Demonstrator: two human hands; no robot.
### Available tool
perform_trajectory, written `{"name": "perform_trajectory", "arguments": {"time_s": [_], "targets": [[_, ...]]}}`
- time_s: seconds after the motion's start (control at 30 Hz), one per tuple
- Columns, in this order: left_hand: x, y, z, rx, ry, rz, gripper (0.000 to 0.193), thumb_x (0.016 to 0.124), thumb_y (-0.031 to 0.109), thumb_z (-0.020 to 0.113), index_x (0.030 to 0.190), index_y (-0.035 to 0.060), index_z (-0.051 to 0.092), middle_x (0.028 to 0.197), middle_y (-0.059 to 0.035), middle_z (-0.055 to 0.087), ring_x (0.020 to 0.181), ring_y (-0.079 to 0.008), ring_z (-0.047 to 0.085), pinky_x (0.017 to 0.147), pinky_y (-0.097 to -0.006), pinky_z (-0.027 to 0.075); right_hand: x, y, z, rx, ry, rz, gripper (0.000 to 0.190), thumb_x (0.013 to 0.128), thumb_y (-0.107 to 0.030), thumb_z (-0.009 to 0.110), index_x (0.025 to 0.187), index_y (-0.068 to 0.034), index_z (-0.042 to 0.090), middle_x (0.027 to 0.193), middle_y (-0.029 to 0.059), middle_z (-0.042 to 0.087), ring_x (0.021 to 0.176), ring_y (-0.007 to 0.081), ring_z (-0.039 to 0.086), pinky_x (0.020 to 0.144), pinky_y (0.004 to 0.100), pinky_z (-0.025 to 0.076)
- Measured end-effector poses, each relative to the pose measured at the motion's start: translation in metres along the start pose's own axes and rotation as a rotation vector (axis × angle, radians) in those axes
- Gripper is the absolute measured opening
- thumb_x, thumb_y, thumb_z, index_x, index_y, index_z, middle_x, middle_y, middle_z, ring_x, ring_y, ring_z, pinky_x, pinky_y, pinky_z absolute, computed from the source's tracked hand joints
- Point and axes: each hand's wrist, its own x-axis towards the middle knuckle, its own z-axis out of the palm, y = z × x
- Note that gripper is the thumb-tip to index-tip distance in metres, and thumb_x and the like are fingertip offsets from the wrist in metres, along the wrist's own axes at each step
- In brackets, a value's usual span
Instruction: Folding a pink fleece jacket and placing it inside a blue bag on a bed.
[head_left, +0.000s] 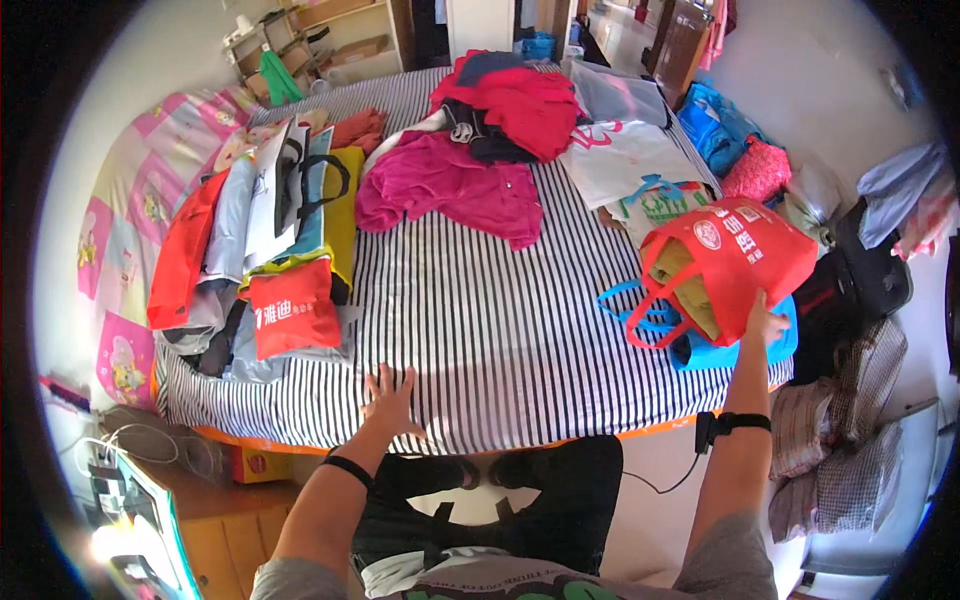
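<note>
My left hand rests with fingers spread near the front edge of the bed's black-and-white striped sheet and holds nothing. At the right side of the bed, my right hand grips the side of a red cloth tote bag. The bag lies tilted, its opening and handles facing left, with a folded khaki garment showing inside. Beneath it is a blue bag with blue handles. Magenta clothing lies crumpled at the middle, against a heap of red and dark clothes.
On the left lie a small red pouch, a yellow bag, a red bag and a pink patterned quilt. White bags lie at the back right. A wooden cabinet stands front left; bundled fabrics are at right.
</note>
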Motion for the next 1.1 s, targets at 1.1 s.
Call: {"name": "perform_trajectory", "arguments": {"time_s": [1.1], "targets": [[0.002,-0.006,-0.001,-0.105,0.077,0.028,0.124,0.052,0.038,0.091,0.150,0.0224,0.016,0.155,-0.0286,0.001,0.137,-0.0599,0.004,0.089,-0.0818,0.029,-0.391,-0.047,0.255,0.224,-1.427,-0.342,0.031,0.085,-0.030,0.068,0.088,0.001,0.069,0.075,0.0063,0.066,0.063,0.0150,0.058,0.057,0.0326,0.045]]}}
